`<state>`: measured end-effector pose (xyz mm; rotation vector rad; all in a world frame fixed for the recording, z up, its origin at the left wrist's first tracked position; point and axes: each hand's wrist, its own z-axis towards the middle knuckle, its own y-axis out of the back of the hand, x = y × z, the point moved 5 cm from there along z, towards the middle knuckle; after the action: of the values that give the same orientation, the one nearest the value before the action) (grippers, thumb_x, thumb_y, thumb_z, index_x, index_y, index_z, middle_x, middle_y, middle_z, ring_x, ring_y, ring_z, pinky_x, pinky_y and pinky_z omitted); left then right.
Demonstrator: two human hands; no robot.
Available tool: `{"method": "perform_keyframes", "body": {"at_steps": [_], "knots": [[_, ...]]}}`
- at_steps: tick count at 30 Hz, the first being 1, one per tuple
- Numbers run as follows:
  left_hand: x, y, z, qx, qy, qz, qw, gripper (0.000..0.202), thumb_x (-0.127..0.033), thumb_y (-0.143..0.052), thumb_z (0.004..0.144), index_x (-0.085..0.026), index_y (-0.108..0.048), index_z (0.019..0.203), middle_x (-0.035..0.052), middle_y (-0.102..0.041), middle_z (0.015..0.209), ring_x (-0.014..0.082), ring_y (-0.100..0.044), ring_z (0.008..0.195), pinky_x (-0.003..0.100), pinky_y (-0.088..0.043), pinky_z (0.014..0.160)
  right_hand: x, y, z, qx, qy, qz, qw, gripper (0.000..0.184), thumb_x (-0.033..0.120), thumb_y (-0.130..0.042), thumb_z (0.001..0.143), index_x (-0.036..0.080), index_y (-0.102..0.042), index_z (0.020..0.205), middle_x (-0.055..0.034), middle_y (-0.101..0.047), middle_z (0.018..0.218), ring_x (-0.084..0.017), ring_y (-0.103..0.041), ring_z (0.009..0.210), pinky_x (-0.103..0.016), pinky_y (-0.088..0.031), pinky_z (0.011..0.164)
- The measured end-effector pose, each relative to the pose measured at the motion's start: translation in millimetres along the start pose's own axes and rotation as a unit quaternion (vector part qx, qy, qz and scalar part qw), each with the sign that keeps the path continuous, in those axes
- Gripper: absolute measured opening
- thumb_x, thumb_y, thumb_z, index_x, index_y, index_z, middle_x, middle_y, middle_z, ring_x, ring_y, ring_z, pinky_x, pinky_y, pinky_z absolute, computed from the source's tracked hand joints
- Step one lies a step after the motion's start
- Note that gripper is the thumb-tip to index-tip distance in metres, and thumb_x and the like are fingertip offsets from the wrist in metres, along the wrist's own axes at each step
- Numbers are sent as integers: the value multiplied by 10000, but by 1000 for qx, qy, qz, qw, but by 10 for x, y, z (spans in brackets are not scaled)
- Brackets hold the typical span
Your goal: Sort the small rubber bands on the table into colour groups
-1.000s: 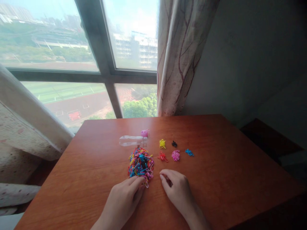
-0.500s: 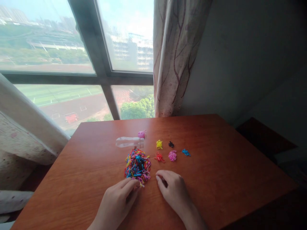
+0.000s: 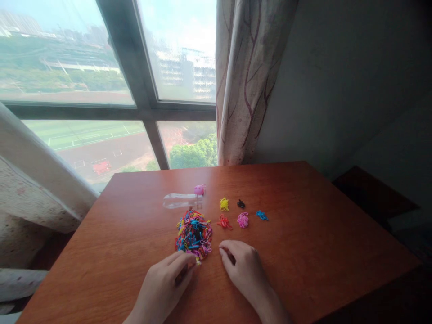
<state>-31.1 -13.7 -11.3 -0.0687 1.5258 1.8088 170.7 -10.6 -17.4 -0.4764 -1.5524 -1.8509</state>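
A heap of small mixed-colour rubber bands (image 3: 193,233) lies on the wooden table (image 3: 303,234). My left hand (image 3: 165,283) rests just below the heap, its fingertips pinched at the heap's near edge on a few bands. My right hand (image 3: 241,267) lies to the right of the heap with its fingers curled down on the table; what is under them is hidden. Beyond the hands sit small sorted clusters: yellow (image 3: 224,204), black (image 3: 240,204), red (image 3: 224,222), pink (image 3: 242,219) and blue (image 3: 262,215).
A clear plastic bottle (image 3: 178,200) lies on its side behind the heap, with a pink cap (image 3: 199,190) beside it. A window and a patterned curtain (image 3: 249,81) stand behind the table. A dark ledge (image 3: 374,193) is at the right.
The view has shifted slightly. My left fingertips have curled in at the heap's near edge; my right hand has stayed almost still.
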Motion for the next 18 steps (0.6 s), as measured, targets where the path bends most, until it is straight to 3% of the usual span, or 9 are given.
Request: {"method": "perform_keyframes", "body": {"at_steps": [12,18], "knots": [[-8,67,20,-40,6,28,999,158,-340,-548,933,-256,-667,875,-37,-718,772,129,-689,634,198,-517,598,6,-7,-6,3,-5,4,1000,181,142,-528,908,240,-677,882,3,-716,828,-156,-651,745,-240,-411,699],[-21,71,34,-37,12,22,999,129,-283,-544,918,-257,-666,890,-36,-736,807,132,-709,679,194,-533,628,-5,-8,-1,6,-4,-4,1000,187,144,-521,910,240,-680,889,-2,-717,828,-158,-652,742,-242,-410,694]]}}
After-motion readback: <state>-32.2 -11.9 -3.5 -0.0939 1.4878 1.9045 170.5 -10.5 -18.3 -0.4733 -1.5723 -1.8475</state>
